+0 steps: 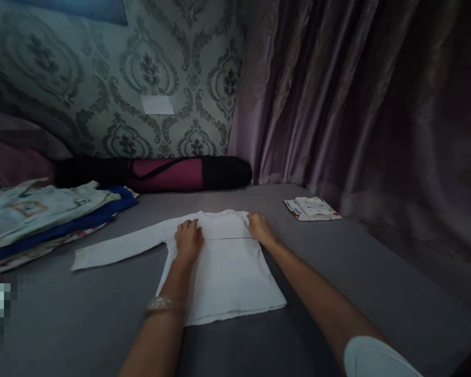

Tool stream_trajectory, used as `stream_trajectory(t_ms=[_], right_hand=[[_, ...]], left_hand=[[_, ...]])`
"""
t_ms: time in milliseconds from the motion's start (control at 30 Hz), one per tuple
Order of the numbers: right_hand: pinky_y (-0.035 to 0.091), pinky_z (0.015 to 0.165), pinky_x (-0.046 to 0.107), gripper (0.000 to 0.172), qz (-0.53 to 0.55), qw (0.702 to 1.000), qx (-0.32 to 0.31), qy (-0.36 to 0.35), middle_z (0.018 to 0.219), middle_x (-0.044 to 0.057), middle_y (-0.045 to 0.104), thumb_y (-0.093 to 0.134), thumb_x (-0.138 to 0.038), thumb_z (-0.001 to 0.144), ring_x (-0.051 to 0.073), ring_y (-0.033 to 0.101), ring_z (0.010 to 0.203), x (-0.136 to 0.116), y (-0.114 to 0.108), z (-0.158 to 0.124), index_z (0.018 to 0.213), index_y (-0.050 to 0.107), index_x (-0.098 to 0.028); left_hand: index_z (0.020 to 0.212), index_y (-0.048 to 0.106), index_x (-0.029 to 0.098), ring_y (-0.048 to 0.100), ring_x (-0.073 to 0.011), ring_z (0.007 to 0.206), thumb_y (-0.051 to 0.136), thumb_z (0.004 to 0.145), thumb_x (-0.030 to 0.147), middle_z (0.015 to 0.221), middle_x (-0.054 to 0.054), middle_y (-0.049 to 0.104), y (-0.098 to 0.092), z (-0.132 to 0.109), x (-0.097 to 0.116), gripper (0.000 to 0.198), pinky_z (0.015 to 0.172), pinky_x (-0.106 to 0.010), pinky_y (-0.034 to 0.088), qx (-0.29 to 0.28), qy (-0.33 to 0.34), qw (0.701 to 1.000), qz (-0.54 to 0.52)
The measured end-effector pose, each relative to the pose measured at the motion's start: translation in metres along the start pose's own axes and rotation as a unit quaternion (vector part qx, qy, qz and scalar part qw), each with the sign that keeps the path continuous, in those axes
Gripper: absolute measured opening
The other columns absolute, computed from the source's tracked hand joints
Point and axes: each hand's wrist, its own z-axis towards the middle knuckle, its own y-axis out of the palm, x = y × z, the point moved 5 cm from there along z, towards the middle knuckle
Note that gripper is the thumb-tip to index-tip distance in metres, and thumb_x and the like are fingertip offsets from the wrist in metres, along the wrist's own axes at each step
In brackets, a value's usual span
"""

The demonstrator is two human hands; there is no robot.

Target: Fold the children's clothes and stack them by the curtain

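Note:
A white long-sleeved shirt (227,277) lies spread flat on the grey bed surface. Its left-side sleeve stretches out to the left, while the other sleeve appears folded across the chest, with a straight edge running over the body. My left hand (189,241), a pale bangle at its wrist, has its fingers curled down on the upper left of the shirt and grips the cloth there. At the right shoulder, my right hand (260,229) pinches the shirt's edge. The fingertips of both hands are partly hidden.
Unfolded clothes (51,204) are heaped on the left. Folded patterned cloth (312,208) lies at the back right. A black and maroon long bag (168,174) rests along the wallpapered wall, and purple curtains (310,94) hang on the right. A blurred pale patch sits at the lower left.

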Motion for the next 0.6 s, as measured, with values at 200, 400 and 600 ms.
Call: stream_trajectory(t_ms=[200, 400, 600], right_hand=[[0.025, 0.109, 0.034, 0.049, 0.02, 1.0, 0.003, -0.005, 0.143, 0.019, 0.045, 0.032, -0.014, 0.092, 0.026, 0.037, 0.134, -0.024, 0.029, 0.016, 0.138, 0.045, -0.001], [0.016, 0.114, 0.042, 0.066, 0.033, 0.999, -0.017, 0.003, 0.154, 0.018, 0.026, 0.025, -0.042, 0.097, 0.03, 0.021, 0.142, -0.021, 0.046, 0.012, 0.147, 0.029, 0.002], [0.013, 0.115, 0.041, 0.067, 0.027, 0.999, -0.028, 0.013, 0.156, 0.017, 0.023, 0.023, -0.043, 0.097, 0.028, 0.018, 0.143, -0.019, 0.048, 0.013, 0.148, 0.026, 0.0]], left_hand=[[0.117, 0.059, 0.012, 0.051, -0.0328, 0.109, 0.043, 0.092, 0.035, 0.117, -0.018, 0.058, -0.004, 0.0, -0.006, 0.038, 0.087, -0.039, 0.041, -0.043, -0.088, 0.994, 0.047], [0.104, 0.063, 0.016, 0.055, -0.0315, 0.105, 0.044, 0.09, 0.039, 0.11, -0.015, 0.062, 0.007, 0.007, -0.017, 0.033, 0.085, -0.037, 0.041, -0.079, -0.106, 0.991, 0.031], [0.108, 0.062, 0.017, 0.056, -0.0324, 0.106, 0.051, 0.085, 0.043, 0.11, -0.015, 0.062, 0.009, 0.01, -0.023, 0.037, 0.087, -0.038, 0.041, -0.061, -0.146, 0.987, 0.007]])
